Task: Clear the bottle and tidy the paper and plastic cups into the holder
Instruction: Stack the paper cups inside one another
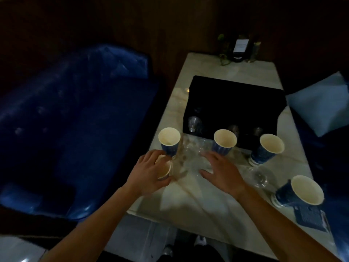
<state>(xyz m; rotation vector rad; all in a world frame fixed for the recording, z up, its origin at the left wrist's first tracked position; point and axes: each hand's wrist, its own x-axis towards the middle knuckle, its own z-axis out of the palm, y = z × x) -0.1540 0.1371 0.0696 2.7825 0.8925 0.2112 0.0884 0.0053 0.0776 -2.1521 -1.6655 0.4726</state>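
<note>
Several blue paper cups with cream insides stand on the marble table (198,201): one at the left (169,141), one in the middle (224,141), one further right (268,148) and one at the near right (302,191). My left hand (151,171) is closed around another paper cup (164,168) lying on its side. My right hand (221,171) hovers with spread fingers over clear plastic cups (194,148) that are hard to make out. One clear plastic cup (261,178) lies at the right. The black holder (236,99) stands behind, with clear cups (194,122) at its front.
A blue sofa (71,133) runs along the table's left side. A pale blue cushion (319,106) sits at the right. A dark bottle with a white label (240,49) and a small plant (223,52) stand at the table's far end. A dark card (309,218) lies near the right corner.
</note>
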